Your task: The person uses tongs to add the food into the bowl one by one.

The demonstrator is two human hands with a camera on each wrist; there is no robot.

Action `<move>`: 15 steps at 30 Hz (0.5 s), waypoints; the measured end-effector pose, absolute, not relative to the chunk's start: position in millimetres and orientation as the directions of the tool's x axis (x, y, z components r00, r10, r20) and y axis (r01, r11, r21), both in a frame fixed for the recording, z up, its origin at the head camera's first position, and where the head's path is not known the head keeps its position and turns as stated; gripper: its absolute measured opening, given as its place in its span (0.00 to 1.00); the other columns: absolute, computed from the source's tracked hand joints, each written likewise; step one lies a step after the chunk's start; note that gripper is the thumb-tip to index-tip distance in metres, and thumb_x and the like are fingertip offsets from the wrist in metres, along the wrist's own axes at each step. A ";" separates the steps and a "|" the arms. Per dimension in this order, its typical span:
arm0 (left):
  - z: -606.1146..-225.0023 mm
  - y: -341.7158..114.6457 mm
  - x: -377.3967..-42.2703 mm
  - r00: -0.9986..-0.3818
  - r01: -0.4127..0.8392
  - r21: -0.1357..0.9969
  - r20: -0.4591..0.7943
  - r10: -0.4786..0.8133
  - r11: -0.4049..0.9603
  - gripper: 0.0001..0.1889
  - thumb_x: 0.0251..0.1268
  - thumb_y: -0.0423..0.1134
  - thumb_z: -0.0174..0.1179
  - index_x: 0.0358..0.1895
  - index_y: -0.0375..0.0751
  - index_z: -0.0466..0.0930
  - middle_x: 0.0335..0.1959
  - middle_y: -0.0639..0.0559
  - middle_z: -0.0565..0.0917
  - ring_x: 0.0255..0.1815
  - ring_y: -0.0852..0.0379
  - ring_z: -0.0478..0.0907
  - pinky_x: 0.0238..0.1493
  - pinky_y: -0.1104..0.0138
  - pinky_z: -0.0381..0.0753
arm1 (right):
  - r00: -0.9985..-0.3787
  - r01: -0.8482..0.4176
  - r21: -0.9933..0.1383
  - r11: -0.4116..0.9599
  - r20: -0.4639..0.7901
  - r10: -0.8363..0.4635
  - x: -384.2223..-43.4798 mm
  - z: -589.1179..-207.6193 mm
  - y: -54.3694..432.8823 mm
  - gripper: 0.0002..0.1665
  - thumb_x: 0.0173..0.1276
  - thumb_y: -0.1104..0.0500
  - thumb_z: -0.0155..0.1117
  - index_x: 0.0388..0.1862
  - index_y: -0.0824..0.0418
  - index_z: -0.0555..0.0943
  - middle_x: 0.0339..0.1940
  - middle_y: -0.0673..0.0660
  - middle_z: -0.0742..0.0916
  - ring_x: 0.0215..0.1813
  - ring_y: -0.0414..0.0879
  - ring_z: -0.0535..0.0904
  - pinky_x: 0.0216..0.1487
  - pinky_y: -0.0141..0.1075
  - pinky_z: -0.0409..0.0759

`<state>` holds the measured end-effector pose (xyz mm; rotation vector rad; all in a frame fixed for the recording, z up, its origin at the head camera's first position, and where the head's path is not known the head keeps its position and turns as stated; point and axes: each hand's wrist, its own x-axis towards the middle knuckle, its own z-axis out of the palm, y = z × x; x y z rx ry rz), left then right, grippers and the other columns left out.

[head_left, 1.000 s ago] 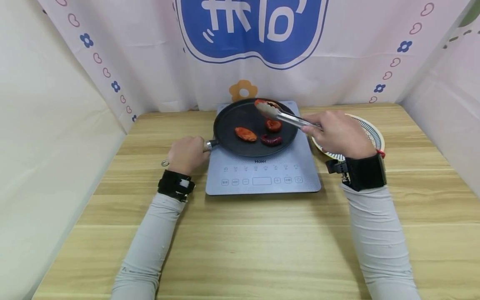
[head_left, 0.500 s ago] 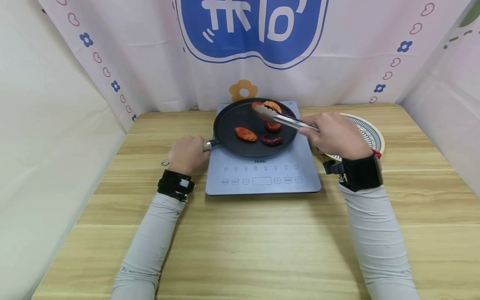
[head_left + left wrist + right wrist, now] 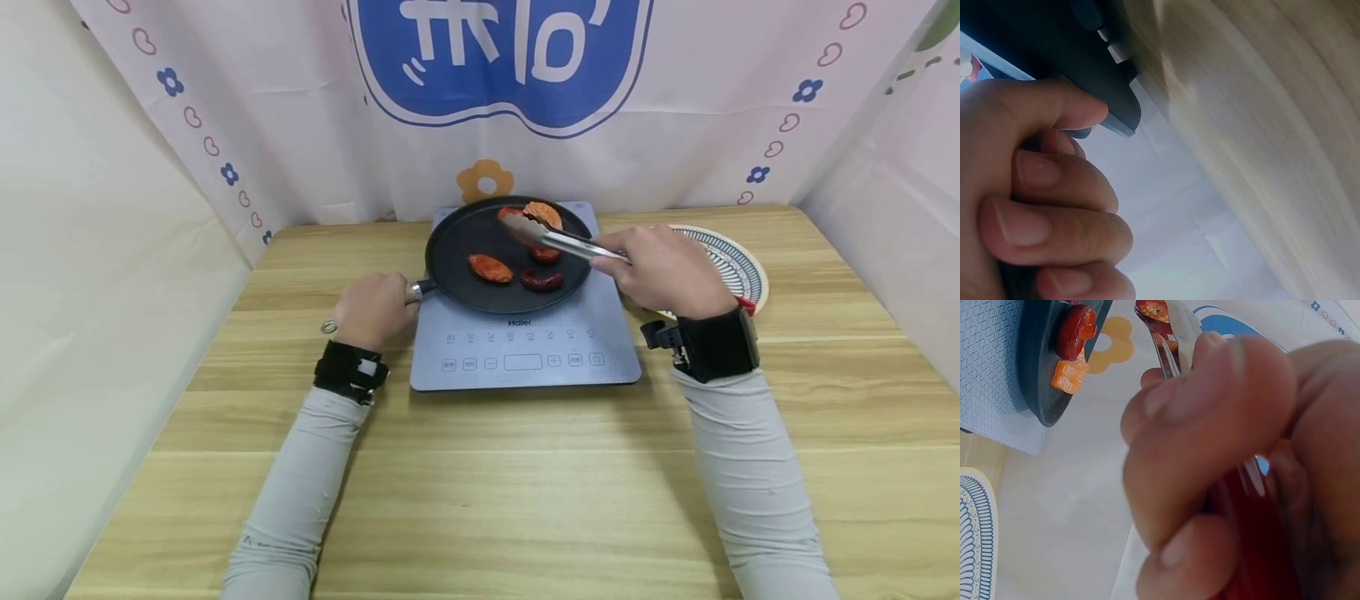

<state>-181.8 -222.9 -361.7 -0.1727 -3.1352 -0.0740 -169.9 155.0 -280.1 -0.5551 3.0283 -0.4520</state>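
My left hand (image 3: 375, 310) grips the handle of a black frying pan (image 3: 457, 242), its fingers curled round it in the left wrist view. My right hand (image 3: 670, 271) holds metal tongs (image 3: 573, 244) with a red handle grip (image 3: 1250, 531). The tongs' tips are over the far half of the pan, with a red food piece (image 3: 509, 212) at them, partly hidden. Around them in the pan lie an orange piece (image 3: 546, 214), a round red piece (image 3: 546, 255), a dark red curved piece (image 3: 542, 281) and an orange-red oval piece (image 3: 491, 268).
Beneath the pan is a grey induction cooktop (image 3: 525, 375) on a wooden table (image 3: 510, 500). A patterned plate (image 3: 752, 267) stands to its right, partly under my right hand. A printed white cloth (image 3: 300, 133) hangs close behind the pan.
My right hand and the tongs have shifted slightly left and down, and the red piece at the tips moved with them. More of the orange piece shows. The left hand stays put.
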 end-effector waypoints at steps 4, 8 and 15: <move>-362.1 -223.1 -182.1 -0.994 0.107 0.054 0.002 0.107 0.993 0.17 0.69 0.44 0.57 0.21 0.44 0.70 0.22 0.48 0.76 0.22 0.50 0.73 0.19 0.59 0.70 | -0.937 -0.340 -0.284 0.896 0.024 -0.348 -170.2 -280.2 154.9 0.26 0.83 0.46 0.57 0.74 0.52 0.78 0.30 0.57 0.80 0.29 0.52 0.74 0.30 0.43 0.67; -361.9 -223.2 -182.5 -0.995 0.103 0.050 -0.002 0.103 0.993 0.17 0.69 0.45 0.58 0.22 0.44 0.71 0.22 0.47 0.76 0.22 0.50 0.73 0.19 0.59 0.70 | -0.938 -0.335 -0.292 0.896 0.015 -0.346 -170.3 -280.7 154.5 0.26 0.83 0.46 0.57 0.74 0.52 0.78 0.31 0.57 0.80 0.30 0.52 0.75 0.31 0.43 0.68; -362.2 -223.4 -183.0 -0.994 0.107 0.045 -0.004 0.108 0.993 0.17 0.70 0.45 0.58 0.22 0.44 0.71 0.22 0.47 0.76 0.22 0.50 0.73 0.19 0.59 0.70 | -0.936 -0.341 -0.294 0.893 0.020 -0.351 -171.5 -281.5 153.9 0.25 0.82 0.46 0.57 0.73 0.51 0.79 0.33 0.57 0.82 0.32 0.52 0.76 0.30 0.42 0.69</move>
